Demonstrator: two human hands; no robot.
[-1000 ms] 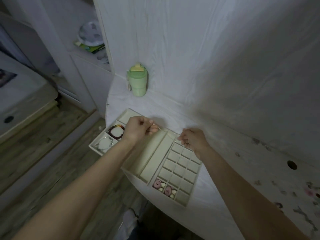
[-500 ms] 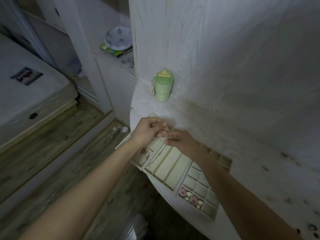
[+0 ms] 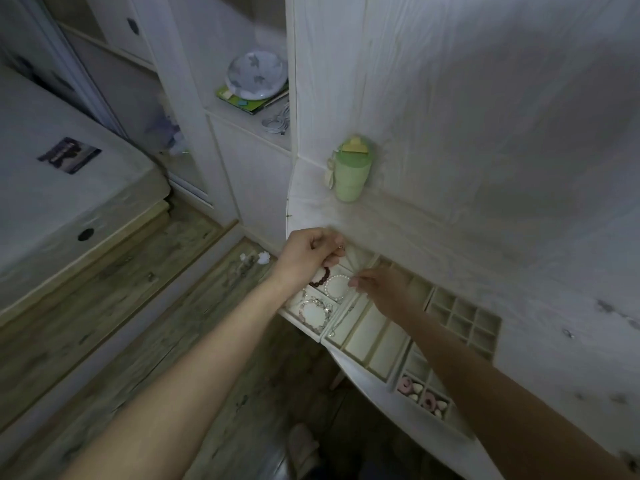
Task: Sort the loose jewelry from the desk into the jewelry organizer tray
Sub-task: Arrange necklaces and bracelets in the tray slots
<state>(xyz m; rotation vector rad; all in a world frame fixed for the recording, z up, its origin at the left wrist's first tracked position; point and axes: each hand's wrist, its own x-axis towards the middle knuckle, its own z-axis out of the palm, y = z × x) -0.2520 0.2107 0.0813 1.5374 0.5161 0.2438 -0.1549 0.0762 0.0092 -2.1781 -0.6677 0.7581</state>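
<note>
A: What is the left hand (image 3: 306, 256) doing?
B: Its fingers are curled tight, pinching one end of a thin metal chain (image 3: 350, 261) above the far corner of the cream jewelry organizer tray (image 3: 388, 344). At about 4 o'clock from it, the right hand (image 3: 384, 289) pinches the same chain between its fingertips, just over the tray.

A: How is the tray built?
B: It is shallow and matte, split by straight walls into square cells, long narrow slots and a grid of small cubbies. It sits at the rounded edge of the pale wood-grain tabletop (image 3: 519, 306), partly overhanging it.

A: What lies in it?
B: A dark red beaded bracelet (image 3: 321, 277) and a round white pearl bracelet (image 3: 337, 287) sit in adjoining square cells under the hands. At 6 o'clock from them, a silvery link bracelet (image 3: 315, 311) fills the nearest square cell. Pink ring-shaped pieces (image 3: 429, 400) with small pale stones rest in the closest cubbies.

A: Anything else on the tabletop?
B: A smooth light-green lidded cup (image 3: 349, 171) stands at 12 o'clock, against the wall
</note>
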